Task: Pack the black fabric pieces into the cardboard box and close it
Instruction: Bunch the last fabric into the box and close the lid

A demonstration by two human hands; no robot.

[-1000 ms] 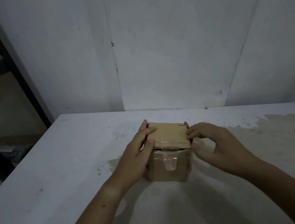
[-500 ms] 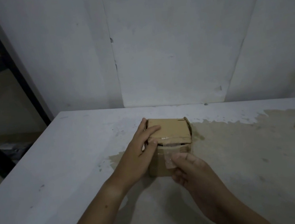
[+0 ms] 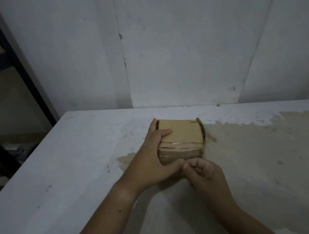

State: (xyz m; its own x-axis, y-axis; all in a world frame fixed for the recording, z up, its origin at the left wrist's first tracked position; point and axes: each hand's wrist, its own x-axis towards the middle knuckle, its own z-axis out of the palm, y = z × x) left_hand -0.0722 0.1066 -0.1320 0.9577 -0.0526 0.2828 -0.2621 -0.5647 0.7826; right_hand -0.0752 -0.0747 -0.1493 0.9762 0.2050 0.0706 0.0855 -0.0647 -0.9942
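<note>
Left hand (image 3: 151,162) is wrapped round the left side of the small brown cardboard box (image 3: 181,135), fingers on the lid, probably pinning it shut on the stained white table (image 3: 78,165). Right hand (image 3: 203,171) is curled at the box's front base, and I can't tell if it's pinching anything. A second ago it was at the lid's right edge. No black fabric showing.

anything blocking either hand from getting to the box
Nothing visible does. The left hand grips the cardboard box at its left side, fingers over the lowered lid and thumb along the front. The right hand sits with curled fingers at the box's near lower edge, with no gap that I can see.
</note>
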